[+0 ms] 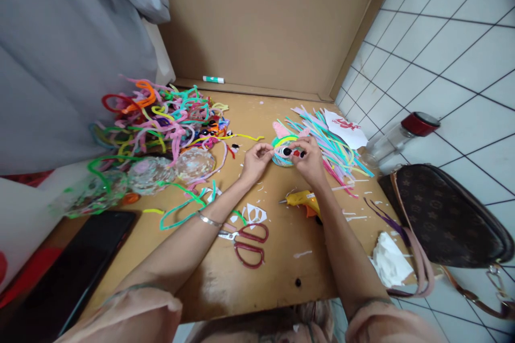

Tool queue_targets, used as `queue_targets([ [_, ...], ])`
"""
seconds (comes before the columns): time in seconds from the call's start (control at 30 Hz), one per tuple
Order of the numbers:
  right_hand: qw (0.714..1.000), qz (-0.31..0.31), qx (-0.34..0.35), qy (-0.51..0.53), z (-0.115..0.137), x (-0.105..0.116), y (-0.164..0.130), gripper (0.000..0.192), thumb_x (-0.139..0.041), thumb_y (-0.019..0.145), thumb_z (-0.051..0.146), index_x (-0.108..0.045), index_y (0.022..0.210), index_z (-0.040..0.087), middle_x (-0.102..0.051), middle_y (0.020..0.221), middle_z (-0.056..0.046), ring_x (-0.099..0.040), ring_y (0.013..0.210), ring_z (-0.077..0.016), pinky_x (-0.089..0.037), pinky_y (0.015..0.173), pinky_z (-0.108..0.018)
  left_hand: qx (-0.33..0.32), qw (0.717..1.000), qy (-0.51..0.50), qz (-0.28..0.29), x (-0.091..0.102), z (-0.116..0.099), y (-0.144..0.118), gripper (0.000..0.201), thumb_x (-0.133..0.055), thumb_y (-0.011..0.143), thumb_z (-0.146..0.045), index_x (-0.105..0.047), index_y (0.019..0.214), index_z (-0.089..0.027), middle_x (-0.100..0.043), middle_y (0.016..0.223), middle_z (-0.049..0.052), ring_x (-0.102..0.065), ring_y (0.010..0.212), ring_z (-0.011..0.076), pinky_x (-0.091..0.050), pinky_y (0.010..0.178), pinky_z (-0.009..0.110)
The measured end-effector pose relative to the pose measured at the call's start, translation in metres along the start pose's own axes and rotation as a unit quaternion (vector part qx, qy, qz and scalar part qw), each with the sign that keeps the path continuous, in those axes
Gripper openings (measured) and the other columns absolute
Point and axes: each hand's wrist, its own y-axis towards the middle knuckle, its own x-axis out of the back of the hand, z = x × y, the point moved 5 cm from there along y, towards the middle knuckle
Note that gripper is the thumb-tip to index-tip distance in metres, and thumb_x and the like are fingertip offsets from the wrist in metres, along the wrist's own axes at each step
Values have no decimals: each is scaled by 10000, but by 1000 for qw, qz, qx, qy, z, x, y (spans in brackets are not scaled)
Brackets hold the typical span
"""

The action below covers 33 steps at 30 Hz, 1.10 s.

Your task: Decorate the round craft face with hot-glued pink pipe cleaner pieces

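Observation:
A small round craft piece (286, 151), wound from teal and yellow pipe cleaners with black eyes and red bits on it, lies on the brown cardboard surface (277, 257). My left hand (254, 159) pinches its left edge with thumb and fingers. My right hand (310, 158) presses on its right side, fingertips by the red bits. A pink ear-shaped piece (280, 129) sticks out just behind it.
A tangled heap of coloured pipe cleaners (161, 118) lies far left, cut straight ones (333, 144) right. A yellow glue gun (301, 199), red scissors (247, 238), a black phone (76, 268), a red-capped bottle (398, 136), a brown handbag (442, 220) and a white tissue (388, 262) surround me.

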Motion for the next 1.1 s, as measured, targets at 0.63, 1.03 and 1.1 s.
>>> queue_targets([
  [0.63,1000,-9,-7,11,-5,1,1,224,-688,672,164,-716,883,236,-602,998,-56,-575,987,-232,-497,837,-380,1,1000,-4,2,1,-1,-1,334,-813,627,-416,-657,772,-158,-668,749,10,-581,671,116,-487,706,260],
  [1.03,998,-3,-20,62,-7,0,0,190,-708,678,199,-717,867,224,-614,1007,-56,-590,1010,-236,-494,872,-394,-18,1000,8,17,0,-5,-3,314,-775,688,-445,-660,746,-160,-626,744,14,-554,704,129,-458,709,252],
  [1.1,998,-6,-21,57,-8,-1,-1,208,-717,671,200,-719,878,221,-611,1017,-58,-588,1010,-237,-490,894,-406,-25,999,7,25,0,-5,-3,319,-765,702,-458,-657,750,-162,-615,753,16,-548,721,134,-456,715,251],
])
